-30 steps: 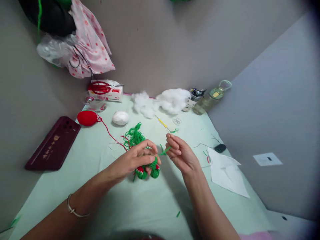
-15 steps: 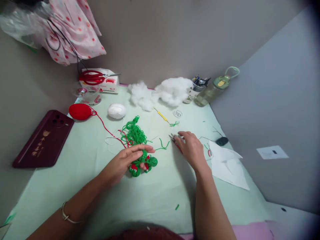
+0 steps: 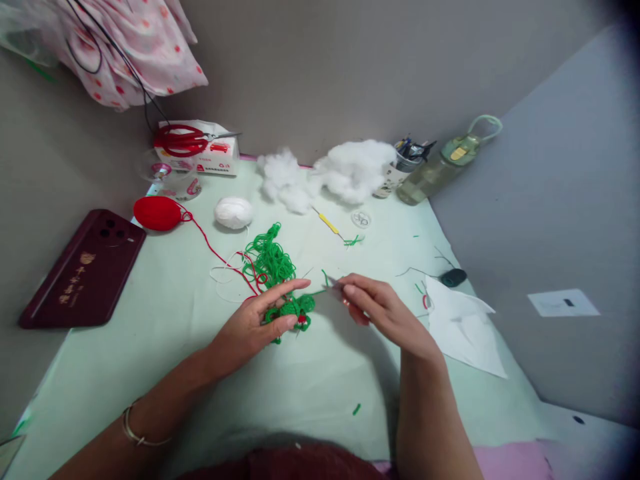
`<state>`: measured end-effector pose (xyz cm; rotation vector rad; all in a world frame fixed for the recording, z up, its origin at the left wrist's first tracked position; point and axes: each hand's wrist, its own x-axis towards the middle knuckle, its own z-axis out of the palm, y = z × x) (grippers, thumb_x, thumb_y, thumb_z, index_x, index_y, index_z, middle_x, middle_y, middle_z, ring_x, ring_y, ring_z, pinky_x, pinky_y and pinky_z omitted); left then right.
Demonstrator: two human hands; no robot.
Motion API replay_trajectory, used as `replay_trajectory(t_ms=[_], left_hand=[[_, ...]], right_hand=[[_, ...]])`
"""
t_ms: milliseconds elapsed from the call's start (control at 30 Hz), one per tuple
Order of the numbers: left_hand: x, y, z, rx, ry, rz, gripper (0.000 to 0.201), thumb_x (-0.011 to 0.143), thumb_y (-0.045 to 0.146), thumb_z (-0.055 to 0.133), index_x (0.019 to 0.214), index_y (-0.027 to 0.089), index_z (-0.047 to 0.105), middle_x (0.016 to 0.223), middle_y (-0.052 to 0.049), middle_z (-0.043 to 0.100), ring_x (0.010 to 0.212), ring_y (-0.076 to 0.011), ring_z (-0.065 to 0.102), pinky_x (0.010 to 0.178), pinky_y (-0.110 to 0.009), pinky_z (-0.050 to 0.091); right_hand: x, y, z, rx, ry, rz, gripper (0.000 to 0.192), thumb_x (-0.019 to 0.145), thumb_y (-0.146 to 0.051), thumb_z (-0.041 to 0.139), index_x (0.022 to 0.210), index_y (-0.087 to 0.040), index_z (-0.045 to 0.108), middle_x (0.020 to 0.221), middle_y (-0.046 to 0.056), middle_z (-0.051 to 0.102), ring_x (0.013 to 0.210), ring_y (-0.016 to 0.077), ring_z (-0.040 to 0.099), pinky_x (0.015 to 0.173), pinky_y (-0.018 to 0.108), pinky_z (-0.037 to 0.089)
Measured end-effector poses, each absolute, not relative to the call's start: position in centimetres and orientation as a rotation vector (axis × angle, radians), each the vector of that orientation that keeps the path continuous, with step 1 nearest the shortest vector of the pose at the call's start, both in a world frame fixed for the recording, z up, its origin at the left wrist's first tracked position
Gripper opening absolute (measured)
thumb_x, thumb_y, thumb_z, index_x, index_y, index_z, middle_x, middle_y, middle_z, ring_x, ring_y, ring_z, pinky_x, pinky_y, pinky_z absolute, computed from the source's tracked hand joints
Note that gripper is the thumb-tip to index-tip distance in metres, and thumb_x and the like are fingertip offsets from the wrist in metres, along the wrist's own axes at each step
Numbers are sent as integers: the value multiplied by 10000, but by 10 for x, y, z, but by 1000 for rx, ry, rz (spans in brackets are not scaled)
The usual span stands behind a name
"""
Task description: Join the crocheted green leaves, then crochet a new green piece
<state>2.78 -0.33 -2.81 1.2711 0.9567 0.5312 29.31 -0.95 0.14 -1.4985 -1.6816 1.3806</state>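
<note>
The left hand (image 3: 260,320) pins a small green crocheted piece with red patches (image 3: 294,312) against the pale green table cover (image 3: 200,373), fingers pressed around it. At three o'clock of it, the right hand (image 3: 385,310) pinches small metal snips (image 3: 336,285) (tips beside a green strand). A loose green yarn tangle (image 3: 270,260) lies at eleven o'clock.

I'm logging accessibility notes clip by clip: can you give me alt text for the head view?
The left hand holds a small green crocheted piece with red spots on a pale green table cover, while the right hand brings a small metal tool to its green yarn tail. A loose green yarn tangle lies just behind.
</note>
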Motion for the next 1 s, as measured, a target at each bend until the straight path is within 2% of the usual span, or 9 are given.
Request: replay_trajectory(t_ms=[133, 233, 333, 500, 667, 900, 1000], left_hand=[[29, -4, -32, 1343, 971, 518, 591, 911, 384, 648, 1491, 310, 563, 971, -14, 672, 770, -147, 569, 708, -262, 503], [29, -5, -35, 1409, 984, 533, 586, 889, 336, 656, 1470, 315, 590, 1004, -16, 701, 825, -163, 607, 779, -287, 526], [29, -6, -36, 1434, 982, 543, 586, 869, 282, 660, 1451, 333, 611, 1075, -20, 743, 994, -203, 663, 933, -336, 529], [29, -5, -33, 1430, 946, 565, 574, 860, 244, 668, 1425, 340, 635, 1363, -11, 710, 1270, -231, 620, 1128, -365, 441], [31, -4, -34, 1453, 916, 525, 592, 858, 241, 654, 1446, 301, 618, 1402, -33, 695, 1273, -245, 621, 1126, -383, 449], [31, -5, -37, 1519, 913, 510, 632, 825, 204, 646, 1452, 275, 614, 1438, -49, 664, 1299, -247, 598, 1141, -374, 425], [30, -5, -35, 1501, 943, 497, 635, 823, 216, 647, 1453, 287, 613, 1325, -42, 712, 1166, -233, 640, 1055, -363, 478]], right_hand=[[271, -14, 0, -1394, -1825, 1472, 320, 937, -500, 663, 1005, -190, 709, 756, -29, 570, 646, 105, 447, 591, 238, 377], [262, -14, -6, -1400, -1843, 1502, 326, 964, -491, 624, 991, -186, 735, 782, -21, 603, 680, 113, 446, 631, 247, 387], [259, -14, -7, -1361, -1848, 1554, 333, 975, -483, 604, 1007, -184, 750, 795, -18, 618, 685, 117, 449, 652, 255, 404], [258, -13, -4, -1318, -1863, 1584, 334, 984, -468, 582, 893, -192, 745, 754, -32, 587, 674, 119, 441, 651, 253, 394], [261, -11, -5, -1279, -1847, 1694, 348, 993, -472, 563, 886, -190, 735, 732, -36, 532, 675, 118, 406, 656, 260, 363], [261, -11, -12, -1259, -1831, 1759, 380, 987, -489, 577, 885, -160, 737, 735, -23, 554, 665, 112, 400, 644, 265, 350], [269, -11, -9, -1309, -1863, 1700, 366, 984, -488, 584, 912, -165, 739, 731, -23, 568, 653, 110, 411, 621, 264, 340]])
